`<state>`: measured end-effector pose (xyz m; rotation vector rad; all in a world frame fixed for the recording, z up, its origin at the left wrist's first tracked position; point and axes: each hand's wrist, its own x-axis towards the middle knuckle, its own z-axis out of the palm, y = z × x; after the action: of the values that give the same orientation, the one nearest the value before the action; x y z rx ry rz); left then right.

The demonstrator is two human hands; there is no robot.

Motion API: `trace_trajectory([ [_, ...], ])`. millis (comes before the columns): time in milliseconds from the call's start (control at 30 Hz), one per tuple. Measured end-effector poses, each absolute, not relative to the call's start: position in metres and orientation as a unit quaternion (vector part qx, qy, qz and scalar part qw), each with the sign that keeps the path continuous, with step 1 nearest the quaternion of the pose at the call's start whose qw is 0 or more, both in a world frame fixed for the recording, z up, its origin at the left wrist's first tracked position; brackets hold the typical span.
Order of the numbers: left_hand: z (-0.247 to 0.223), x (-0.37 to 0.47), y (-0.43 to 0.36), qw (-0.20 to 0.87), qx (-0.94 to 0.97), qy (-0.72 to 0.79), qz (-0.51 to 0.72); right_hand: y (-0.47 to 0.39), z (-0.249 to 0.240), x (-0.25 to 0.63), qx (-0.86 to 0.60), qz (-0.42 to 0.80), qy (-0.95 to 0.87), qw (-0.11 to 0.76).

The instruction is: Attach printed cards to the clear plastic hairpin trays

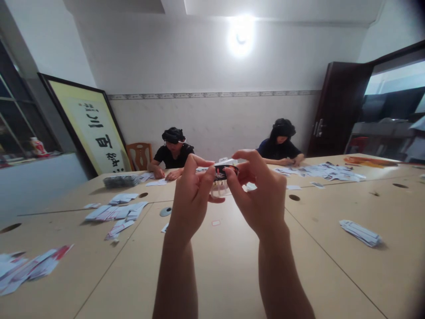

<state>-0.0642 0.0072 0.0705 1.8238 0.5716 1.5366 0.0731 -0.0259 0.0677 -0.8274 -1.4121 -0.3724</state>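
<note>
Raised above the middle of the table, a small clear plastic package (219, 189) with a black printed card or label (220, 172) is between my two hands. My left hand (191, 201) pinches its left side, thumb on the black front and fingers curled behind and below. On the other side, the thumb of my right hand (260, 197) presses the black part, with the fingers bent around the right end. A clear hanging tab shows at the top. What lies inside the package is too small to make out.
The wide wooden table (212, 274) bears paper pieces (116, 212) at left, a paper stack (360, 233) at right and a grey bundle (121, 180). Two people (173, 153) (280, 144) sit across, near spread papers (327, 170). Cable holes (294, 197) pierce the tabletop.
</note>
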Motion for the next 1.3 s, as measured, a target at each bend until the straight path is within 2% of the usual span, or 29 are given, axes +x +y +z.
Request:
trace_trajectory([
  [333,0.068,-0.060,0.011,0.304,0.710,0.221,0.595,-0.021,0.068,0.073,-0.389,-0.172,-0.615,0.664],
  [500,0.067,-0.060,0.011,0.275,0.711,0.225,0.607,-0.018,0.068,0.075,-0.404,-0.133,-0.618,0.662],
  [633,0.067,-0.063,0.009,0.271,0.705,0.226,0.615,-0.018,0.068,0.079,-0.381,-0.047,-0.618,0.687],
  [800,0.070,-0.065,0.008,0.276,0.688,0.224,0.632,-0.023,0.070,0.083,-0.308,0.143,-0.612,0.714],
  [900,0.070,-0.065,0.008,0.285,0.685,0.218,0.634,-0.024,0.071,0.085,-0.273,0.205,-0.599,0.725],
  [1133,0.072,-0.066,0.006,0.323,0.686,0.197,0.622,-0.020,0.071,0.086,-0.258,0.219,-0.571,0.748],
  [1300,0.072,-0.065,0.004,0.328,0.687,0.199,0.617,-0.021,0.070,0.084,-0.302,0.140,-0.568,0.753],
])
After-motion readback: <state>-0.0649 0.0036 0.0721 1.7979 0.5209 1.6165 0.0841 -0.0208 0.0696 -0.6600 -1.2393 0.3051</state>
